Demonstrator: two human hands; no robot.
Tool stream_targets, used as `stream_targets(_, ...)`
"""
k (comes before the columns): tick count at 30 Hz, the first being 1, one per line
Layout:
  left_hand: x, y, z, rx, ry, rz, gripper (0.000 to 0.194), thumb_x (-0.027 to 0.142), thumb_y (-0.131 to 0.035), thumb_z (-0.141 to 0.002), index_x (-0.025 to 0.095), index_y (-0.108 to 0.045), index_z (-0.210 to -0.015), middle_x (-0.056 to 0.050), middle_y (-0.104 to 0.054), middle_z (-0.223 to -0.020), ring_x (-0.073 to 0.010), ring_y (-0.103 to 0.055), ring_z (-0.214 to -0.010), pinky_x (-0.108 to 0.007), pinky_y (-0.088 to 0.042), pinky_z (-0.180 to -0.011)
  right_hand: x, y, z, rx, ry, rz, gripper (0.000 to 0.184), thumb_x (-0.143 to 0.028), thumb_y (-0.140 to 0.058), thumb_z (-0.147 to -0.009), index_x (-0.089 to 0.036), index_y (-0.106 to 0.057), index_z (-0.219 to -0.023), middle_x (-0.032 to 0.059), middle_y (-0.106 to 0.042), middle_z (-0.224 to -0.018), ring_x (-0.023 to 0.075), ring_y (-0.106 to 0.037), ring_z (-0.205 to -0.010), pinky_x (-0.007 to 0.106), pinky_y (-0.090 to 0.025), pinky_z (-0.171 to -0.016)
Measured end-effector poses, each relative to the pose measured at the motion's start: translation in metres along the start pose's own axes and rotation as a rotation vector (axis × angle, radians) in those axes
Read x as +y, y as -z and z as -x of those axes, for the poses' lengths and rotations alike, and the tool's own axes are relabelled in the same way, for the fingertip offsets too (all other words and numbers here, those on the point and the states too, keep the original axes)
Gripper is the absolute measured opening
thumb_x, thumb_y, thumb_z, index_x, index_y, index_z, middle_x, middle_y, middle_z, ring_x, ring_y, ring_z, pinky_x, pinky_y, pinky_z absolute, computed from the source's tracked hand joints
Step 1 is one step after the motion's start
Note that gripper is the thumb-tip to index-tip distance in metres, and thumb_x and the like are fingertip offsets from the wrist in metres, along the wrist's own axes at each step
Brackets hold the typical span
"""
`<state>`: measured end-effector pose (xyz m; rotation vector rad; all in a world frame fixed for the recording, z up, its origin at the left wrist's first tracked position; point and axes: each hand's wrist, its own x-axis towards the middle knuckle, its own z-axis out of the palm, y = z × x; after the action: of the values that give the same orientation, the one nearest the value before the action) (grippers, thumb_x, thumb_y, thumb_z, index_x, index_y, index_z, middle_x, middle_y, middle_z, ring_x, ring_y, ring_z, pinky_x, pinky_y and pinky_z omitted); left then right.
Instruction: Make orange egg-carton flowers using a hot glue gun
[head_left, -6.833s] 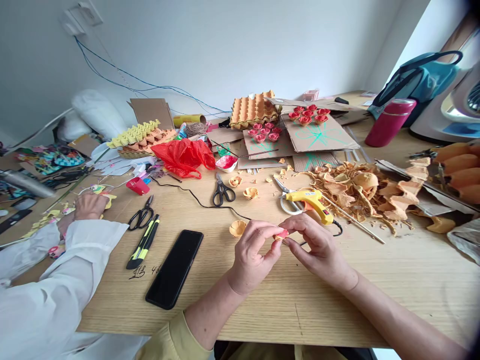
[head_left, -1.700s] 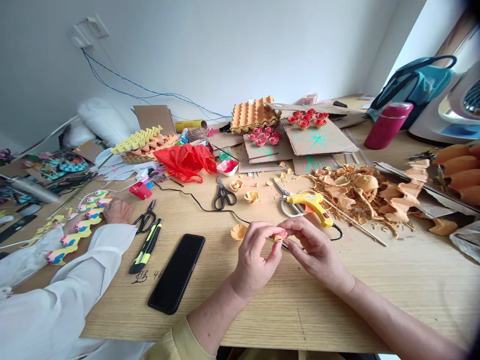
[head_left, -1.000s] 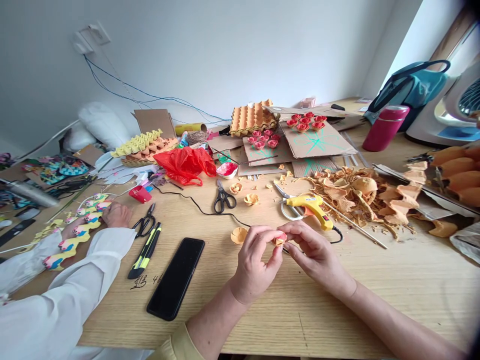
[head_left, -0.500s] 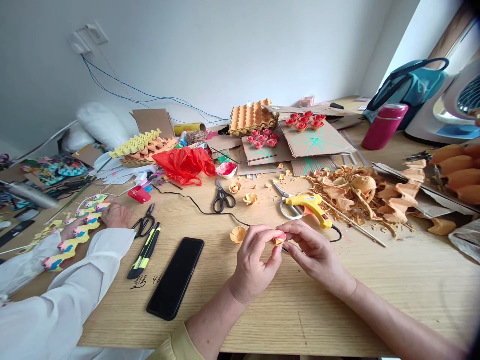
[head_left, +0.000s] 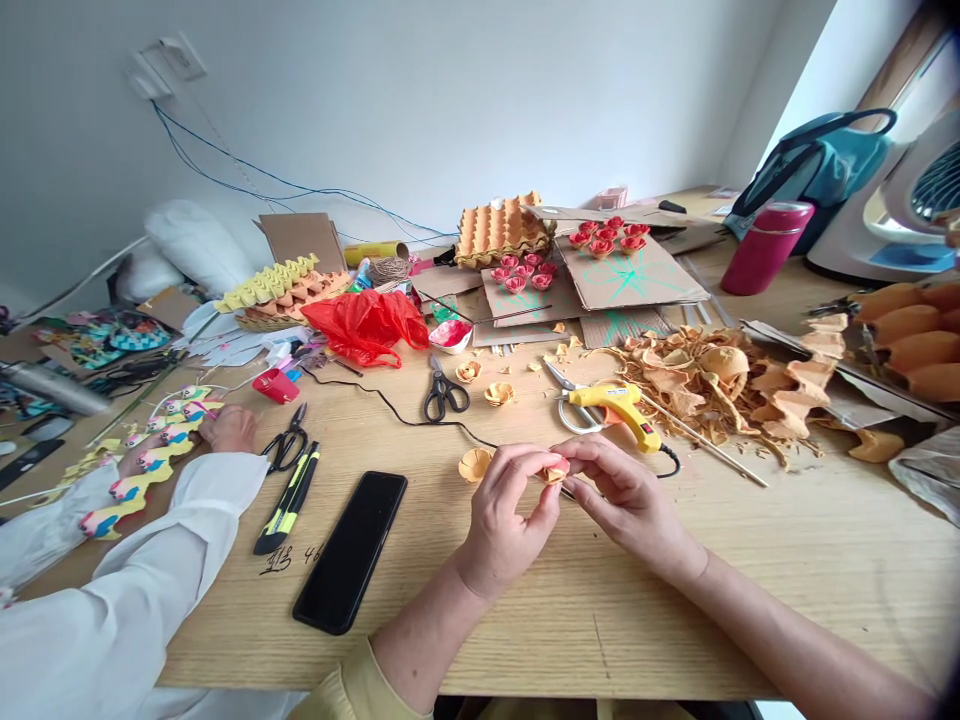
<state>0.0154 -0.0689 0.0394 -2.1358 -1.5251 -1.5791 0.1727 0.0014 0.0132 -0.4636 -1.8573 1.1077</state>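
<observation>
Between my fingertips is a small egg-carton flower [head_left: 553,471], red on top and orange below. My left hand [head_left: 510,520] pinches it from the left, and my right hand [head_left: 630,500] closes on it from the right. An orange paper flower [head_left: 475,465] lies just beyond my left hand. Two more orange flowers sit farther back, a wider one [head_left: 499,394] and a smaller one [head_left: 469,371]. Behind my right hand rests a yellow glue gun [head_left: 619,405] beside white-handled scissors [head_left: 579,408]. A thin dark piece near my right fingertips is too small to make out.
At left, a co-worker's hand [head_left: 229,430] touches painted carton strips [head_left: 142,487]. Nearby lie a phone [head_left: 351,550], a utility knife [head_left: 286,500] and black scissors [head_left: 444,392]. Carton scraps [head_left: 697,390] and a wooden stick [head_left: 709,445] lie right. Red flowers stand on cardboard [head_left: 630,275] behind.
Both hands keep hold of the flower, which is turned slightly so that more of its orange part shows. The whole view has shifted a little.
</observation>
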Motion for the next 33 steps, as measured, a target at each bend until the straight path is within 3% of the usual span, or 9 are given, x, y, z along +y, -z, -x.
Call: stream_targets(33, -0.003, -0.0002, -0.0003, -0.005, -0.02, 0.03, 0.03, 0.001, -0.06, -0.089, 0.02, -0.061, -0.113, -0.005, -0.068, -0.101, -0.0162, -0.067, -0.096, -0.03, -0.058, -0.09, -0.0006, 0.0003, -0.0011, -0.001, 0.022, 0.001, 0.026, -0.018, -0.06, -0.099, -0.031, -0.065, -0.121, 0.0042, -0.066, -0.105, 0.0184, -0.063, -0.097, 0.032, -0.054, -0.087)
